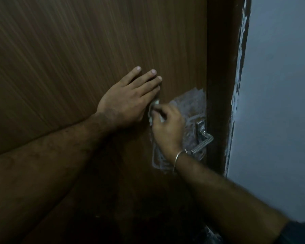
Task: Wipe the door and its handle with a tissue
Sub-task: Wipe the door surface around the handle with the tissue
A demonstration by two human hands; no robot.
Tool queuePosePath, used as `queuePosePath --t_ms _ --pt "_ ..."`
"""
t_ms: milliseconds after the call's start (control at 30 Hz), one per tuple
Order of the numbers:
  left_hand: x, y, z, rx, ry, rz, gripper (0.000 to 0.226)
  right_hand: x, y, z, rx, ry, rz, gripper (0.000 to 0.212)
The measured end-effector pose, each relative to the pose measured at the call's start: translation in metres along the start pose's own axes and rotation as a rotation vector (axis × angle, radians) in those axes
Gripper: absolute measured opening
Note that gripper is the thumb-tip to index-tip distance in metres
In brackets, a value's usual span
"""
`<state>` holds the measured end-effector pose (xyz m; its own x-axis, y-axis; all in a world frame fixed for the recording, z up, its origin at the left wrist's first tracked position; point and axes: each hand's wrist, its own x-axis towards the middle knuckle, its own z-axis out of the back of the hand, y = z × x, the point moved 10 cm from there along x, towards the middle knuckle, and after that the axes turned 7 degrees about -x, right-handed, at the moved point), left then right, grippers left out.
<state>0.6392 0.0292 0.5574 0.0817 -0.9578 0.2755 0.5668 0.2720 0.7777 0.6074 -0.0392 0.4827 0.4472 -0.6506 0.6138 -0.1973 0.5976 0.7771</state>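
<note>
Two hands, left hand [128, 101] flat on door [77, 50], right hand [167, 125] fingers pinching one tissue [152, 110]

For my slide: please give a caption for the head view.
Right hand wipes door with tissue; left hand braces.

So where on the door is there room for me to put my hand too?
Bare door spreads above and left of the left hand, and below both arms. It's crowded by the handle: the right hand holds the tissue there, right beside the left hand, over a whitish smeared patch by the frame.
</note>
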Motion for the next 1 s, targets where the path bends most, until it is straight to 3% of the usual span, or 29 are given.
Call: queuePosePath --t_ms 133,300,467,667,800,1000 --pt "-0.001 -0.001 0.001 0.02 0.009 0.015 0.065 -0.004 -0.015 -0.001 0.045 0.029 -0.05 0.014" --pt "-0.005 -0.001 0.0 -0.005 0.024 0.027 0.062 -0.018 -0.007 -0.011 0.046 -0.015 0.046 0.009" --pt "-0.011 -0.004 -0.001 -0.019 0.033 0.034 0.065 -0.03 -0.033 -0.014 0.068 0.039 -0.073 0.009" --pt "-0.013 -0.007 -0.003 0.035 -0.034 0.059 0.061 -0.026 0.0 -0.009 0.001 -0.029 0.211 0.012" --pt "-0.013 -0.008 -0.004 0.068 -0.034 0.056 0.062 -0.046 -0.025 -0.013 0.027 -0.026 0.17 0.012" --pt "-0.015 -0.012 -0.002 0.026 -0.083 0.083 0.058 -0.022 -0.002 -0.007 0.04 -0.115 0.255 0.015"
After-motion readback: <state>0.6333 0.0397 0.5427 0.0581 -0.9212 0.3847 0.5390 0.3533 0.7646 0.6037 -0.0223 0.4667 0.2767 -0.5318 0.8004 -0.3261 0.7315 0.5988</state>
